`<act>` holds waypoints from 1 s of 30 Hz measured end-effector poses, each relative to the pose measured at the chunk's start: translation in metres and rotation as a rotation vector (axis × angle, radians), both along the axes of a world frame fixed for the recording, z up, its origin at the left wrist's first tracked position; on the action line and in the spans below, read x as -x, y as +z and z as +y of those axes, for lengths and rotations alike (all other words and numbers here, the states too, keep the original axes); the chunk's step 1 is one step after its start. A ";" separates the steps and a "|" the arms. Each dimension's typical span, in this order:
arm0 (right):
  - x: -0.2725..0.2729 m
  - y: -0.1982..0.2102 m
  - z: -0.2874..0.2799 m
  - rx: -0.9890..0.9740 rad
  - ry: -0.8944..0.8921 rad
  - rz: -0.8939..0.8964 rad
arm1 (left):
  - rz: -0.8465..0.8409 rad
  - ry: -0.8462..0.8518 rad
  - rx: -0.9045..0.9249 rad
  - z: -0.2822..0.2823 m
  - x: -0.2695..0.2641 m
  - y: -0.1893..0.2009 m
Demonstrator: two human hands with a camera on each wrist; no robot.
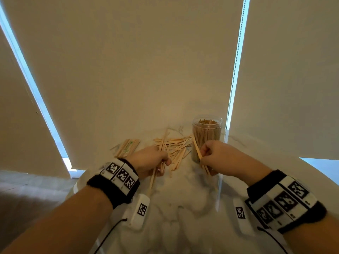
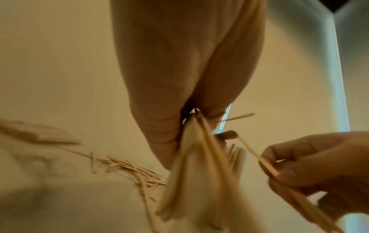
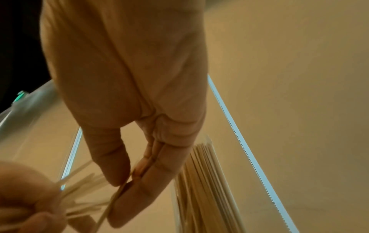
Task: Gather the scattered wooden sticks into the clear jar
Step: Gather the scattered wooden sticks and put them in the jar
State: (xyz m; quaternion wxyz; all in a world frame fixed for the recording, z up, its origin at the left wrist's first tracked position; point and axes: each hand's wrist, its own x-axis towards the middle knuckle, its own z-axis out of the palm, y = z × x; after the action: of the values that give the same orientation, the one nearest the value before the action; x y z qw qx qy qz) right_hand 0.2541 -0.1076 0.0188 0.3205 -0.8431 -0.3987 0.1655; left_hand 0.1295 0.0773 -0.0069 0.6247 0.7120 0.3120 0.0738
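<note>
A clear jar [image 1: 207,132] packed with upright wooden sticks stands on the marble table at the back right; its sticks show in the right wrist view [image 3: 207,186]. A loose pile of sticks [image 1: 174,145] lies left of it. My left hand [image 1: 152,160] grips a fanned bunch of sticks [image 2: 197,173] at the pile's near edge. My right hand [image 1: 214,154] pinches a few sticks [image 1: 199,153] between thumb and fingers, just in front of the jar, and it also shows in the left wrist view [image 2: 311,170].
A flat packet of sticks [image 1: 127,147] lies to the left of the pile. Roller blinds hang right behind the table, with a bead chain [image 1: 236,70] beside the jar. The table's curved left edge [image 1: 77,182] is close to my left wrist.
</note>
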 end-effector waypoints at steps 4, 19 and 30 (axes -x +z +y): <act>0.000 0.013 0.016 -0.256 -0.022 0.097 | -0.242 0.096 0.137 -0.010 -0.014 -0.001; 0.002 0.018 0.062 -0.416 -0.052 -0.292 | -0.664 0.274 0.233 -0.022 -0.082 0.026; 0.009 0.009 0.061 -0.193 -0.014 -0.396 | -0.602 -0.105 0.500 -0.025 -0.074 0.018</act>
State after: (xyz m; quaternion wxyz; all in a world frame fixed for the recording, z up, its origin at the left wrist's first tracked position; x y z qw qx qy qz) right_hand 0.2448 -0.0466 0.0279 0.3164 -0.8273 -0.4620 -0.0445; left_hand 0.2033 0.0522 0.0110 0.8455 0.4992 0.0861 0.1689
